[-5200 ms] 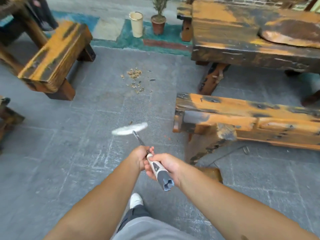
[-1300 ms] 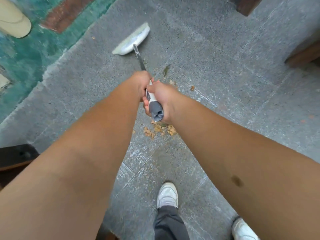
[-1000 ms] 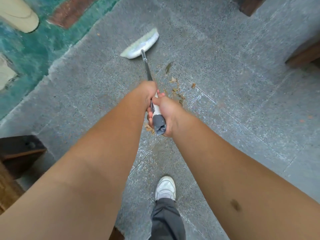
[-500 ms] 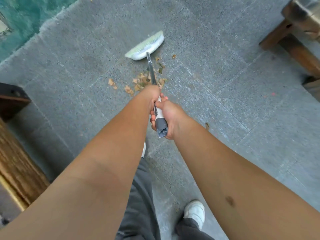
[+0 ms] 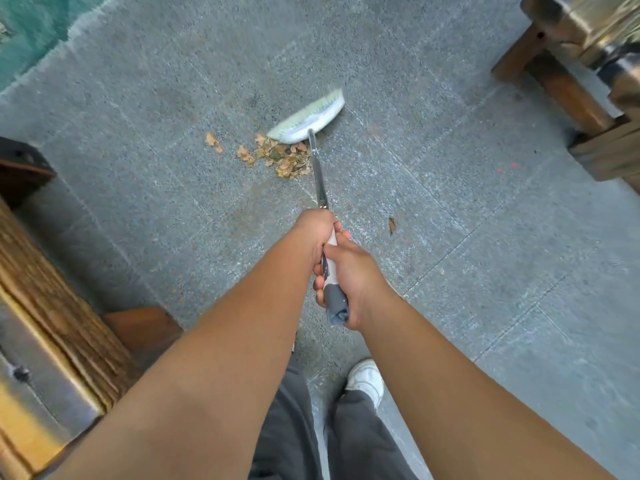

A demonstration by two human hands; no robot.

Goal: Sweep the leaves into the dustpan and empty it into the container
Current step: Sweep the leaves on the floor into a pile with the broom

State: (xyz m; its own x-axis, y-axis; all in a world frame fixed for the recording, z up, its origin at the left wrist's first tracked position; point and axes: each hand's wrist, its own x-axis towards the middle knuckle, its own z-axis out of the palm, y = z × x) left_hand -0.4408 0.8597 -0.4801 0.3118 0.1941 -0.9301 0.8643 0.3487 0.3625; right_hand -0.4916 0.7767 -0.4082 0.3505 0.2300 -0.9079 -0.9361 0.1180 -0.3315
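Observation:
Both my hands grip the broom's handle. My left hand holds the metal shaft higher up, and my right hand is wrapped round the white and grey grip end. The pale green and white broom head rests on the grey stone floor, just beyond a small pile of dry brown leaves. A few loose leaves lie to the pile's left, and a single leaf lies to the right of my hands. No dustpan or container is in view.
A wooden bench stands close on my left. Another wooden bench's legs fill the top right corner. A teal painted patch is at the top left. My white shoe and dark trousers are below my arms.
The broom head has been drawn toward me, gathering the scattered leaves into a tighter pile just in front of it. I have stepped back, and the left bench now appears closer.

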